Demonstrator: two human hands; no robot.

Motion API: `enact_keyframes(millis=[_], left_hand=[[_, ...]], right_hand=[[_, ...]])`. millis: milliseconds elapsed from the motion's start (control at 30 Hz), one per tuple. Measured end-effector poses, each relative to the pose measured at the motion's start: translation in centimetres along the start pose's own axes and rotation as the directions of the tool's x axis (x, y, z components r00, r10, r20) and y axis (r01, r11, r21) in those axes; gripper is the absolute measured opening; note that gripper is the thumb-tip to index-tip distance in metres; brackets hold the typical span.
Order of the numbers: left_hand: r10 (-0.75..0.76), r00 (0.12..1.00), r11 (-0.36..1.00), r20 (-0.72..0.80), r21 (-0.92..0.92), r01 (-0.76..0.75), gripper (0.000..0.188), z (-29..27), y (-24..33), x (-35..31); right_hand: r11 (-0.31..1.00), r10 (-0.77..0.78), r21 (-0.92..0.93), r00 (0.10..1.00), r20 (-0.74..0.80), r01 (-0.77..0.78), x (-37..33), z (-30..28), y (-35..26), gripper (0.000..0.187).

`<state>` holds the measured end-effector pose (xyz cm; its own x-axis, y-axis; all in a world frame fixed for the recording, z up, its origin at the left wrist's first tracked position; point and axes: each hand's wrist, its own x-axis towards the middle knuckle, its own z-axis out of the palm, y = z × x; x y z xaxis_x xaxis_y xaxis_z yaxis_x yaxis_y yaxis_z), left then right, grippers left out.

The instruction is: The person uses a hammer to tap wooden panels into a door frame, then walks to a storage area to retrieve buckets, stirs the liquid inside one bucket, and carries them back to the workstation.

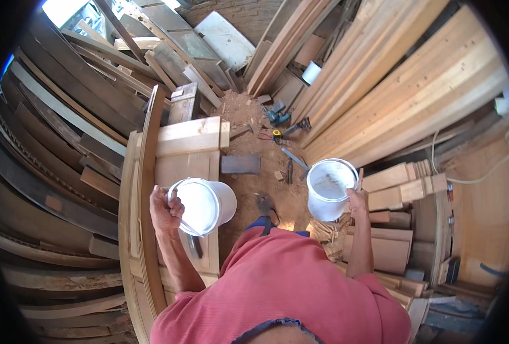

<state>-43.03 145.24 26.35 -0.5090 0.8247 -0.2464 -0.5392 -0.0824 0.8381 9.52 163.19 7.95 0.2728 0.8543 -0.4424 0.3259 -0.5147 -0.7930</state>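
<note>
My left hand (167, 211) is closed around the handle of a white bucket (223, 203). That bucket is tilted, and a plain white round surface shows at its top; I cannot tell whether this is a lid, contents or the inside. On the other side, my right hand (358, 203) is closed at the handle side of a second white bucket (327, 207). Its open top faces up and shows grey smears inside. A thin wooden stick-like piece (360, 179) stands up by my right fingers. Both buckets hang in front of me, well apart.
Wooden panels (188, 166) lie at the left beside long dark boards (65, 166). Tall planks (403, 80) lean at the right. A drill (276, 116), a tape measure (277, 133) and a dark block (241, 164) lie on the dusty floor. Stacked wood pieces (401, 192) sit at the right.
</note>
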Motion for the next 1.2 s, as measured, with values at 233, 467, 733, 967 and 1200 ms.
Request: enact_keyframes(millis=[233,467,733,967,1200], left_hand=[[0.009,0.996,0.999,-0.091,0.049,-0.005,0.04,0.6,1.4,12.5],[0.052,0.973,0.993,-0.226,0.111,-0.027,0.036,-1.3,1.0,21.4],[0.072,0.86,0.996,-0.505,0.086,-0.033,0.032,-2.9,0.8,27.4],[0.299,0.68,0.794,-0.669,0.57,0.211,0.021,-3.1,0.5,31.0],[0.436,0.471,0.471,-0.767,0.64,0.607,0.031,-3.9,-0.1,29.9]], right_hand=[[0.973,0.048,0.231,0.996,-0.081,-0.028,6.3,6.3,-10.9,0.028],[0.902,0.031,0.432,1.0,0.008,-0.031,15.6,11.8,-20.7,0.028],[0.868,0.079,0.487,0.995,0.062,-0.099,29.5,22.4,-28.9,0.024],[0.728,0.327,0.607,0.94,0.1,-0.318,47.5,30.5,-32.8,0.02],[0.581,0.434,0.718,0.892,0.124,-0.383,65.3,35.1,-37.3,0.022]])
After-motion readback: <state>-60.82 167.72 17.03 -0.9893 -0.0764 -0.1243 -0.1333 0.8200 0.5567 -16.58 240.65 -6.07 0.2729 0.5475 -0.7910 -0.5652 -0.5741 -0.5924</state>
